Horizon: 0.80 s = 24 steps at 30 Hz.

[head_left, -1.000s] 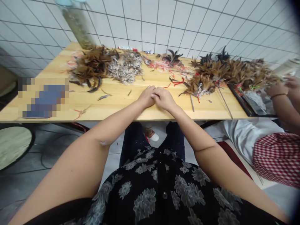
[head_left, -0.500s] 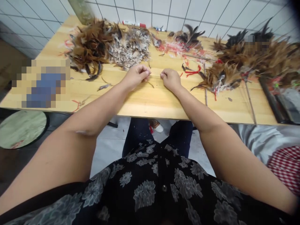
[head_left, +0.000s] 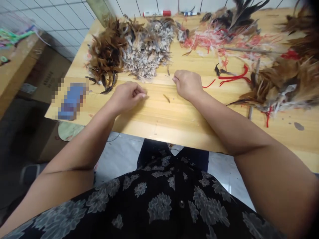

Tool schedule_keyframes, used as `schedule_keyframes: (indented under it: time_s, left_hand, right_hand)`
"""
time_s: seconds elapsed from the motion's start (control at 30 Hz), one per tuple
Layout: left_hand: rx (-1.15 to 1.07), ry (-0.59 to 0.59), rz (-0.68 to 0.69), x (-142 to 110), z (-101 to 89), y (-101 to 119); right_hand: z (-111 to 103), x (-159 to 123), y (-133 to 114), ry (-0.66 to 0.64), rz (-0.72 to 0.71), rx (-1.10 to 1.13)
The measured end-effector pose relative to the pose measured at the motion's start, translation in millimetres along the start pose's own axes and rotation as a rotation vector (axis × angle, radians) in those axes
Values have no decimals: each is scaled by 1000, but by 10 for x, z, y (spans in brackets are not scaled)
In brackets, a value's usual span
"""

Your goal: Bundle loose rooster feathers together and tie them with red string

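My left hand (head_left: 128, 97) rests low over the wooden table (head_left: 154, 114), thumb and fingers closed in a pinch; anything between them is too small or hidden to make out. To its right, my right hand (head_left: 187, 83) is curled shut with the knuckles up, and its fingertips hide whatever it may hold. A small brown feather (head_left: 166, 98) lies between the hands. Beyond them is a pile of brown feathers (head_left: 106, 46) beside a bundle with pale quill ends (head_left: 146, 54). Red strips (head_left: 236, 76) lie right of my right hand.
At the right is a brown feather bunch (head_left: 281, 83) with red and white ties. Pink and white shreds (head_left: 211, 38) lie at the back. A red-capped marker (head_left: 157, 13) sits by the wall. A pixelated blue item (head_left: 72, 99) is at the left edge, near a cardboard box (head_left: 42, 73).
The view has turned left and come closer to the table. My hands have moved farther apart; my left hand now covers the spot where a small grey feather lay.
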State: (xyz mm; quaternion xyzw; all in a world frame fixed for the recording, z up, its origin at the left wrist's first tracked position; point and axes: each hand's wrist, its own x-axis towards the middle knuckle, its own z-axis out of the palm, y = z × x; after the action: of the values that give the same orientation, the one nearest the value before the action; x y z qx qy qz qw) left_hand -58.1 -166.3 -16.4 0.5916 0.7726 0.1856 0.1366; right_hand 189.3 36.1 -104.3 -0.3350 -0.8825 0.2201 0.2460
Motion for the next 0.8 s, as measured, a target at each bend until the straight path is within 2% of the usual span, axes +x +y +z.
schedule_keyframes:
  time_s: [0.1,0.3,0.4,0.57,0.7,0.8]
  left_hand:
    - [8,3,-35,75,82,85]
    - [29,173,17,435,30,137]
    - [37,146,113,585,55,88]
    - [49,57,238,751,224,-33]
    - [52,95,235,819,282,-22]
    - [66,148,298,827,223,133]
  right_hand:
    - [-17,-39,-69,8,7,16]
    - [-19,-55,-145,17,1,15]
    - [-83,-70,-241,-12,23,-29]
    - [-174,-89,-362,-65,49,-79]
    - [-163,-79,-337,-28,50,-38]
    - [-159,-64,-314,-5,58,-23]
